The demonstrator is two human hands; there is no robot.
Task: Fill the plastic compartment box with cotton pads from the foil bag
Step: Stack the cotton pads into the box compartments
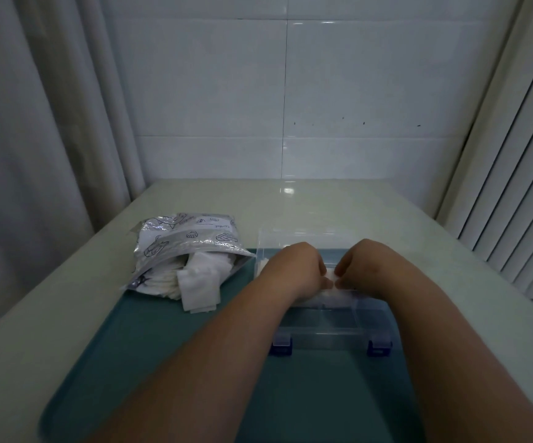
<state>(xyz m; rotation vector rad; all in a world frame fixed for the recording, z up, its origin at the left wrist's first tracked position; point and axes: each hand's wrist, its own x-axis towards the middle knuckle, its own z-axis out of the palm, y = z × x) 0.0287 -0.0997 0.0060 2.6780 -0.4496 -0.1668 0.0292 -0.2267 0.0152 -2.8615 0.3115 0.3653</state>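
Fingers of left hand and right hand curling together, pinching cotton pad over middle of compartment box. I'm judging next reach: foil bag lying left of box, spare pads spilling out, left hand nearer.

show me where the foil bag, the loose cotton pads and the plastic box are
foil bag (191, 236): head view, on its printed top face
cotton pads (199, 284): head view, on the pad sticking out of the bag's mouth
plastic box (329, 340): head view, on its clear front wall
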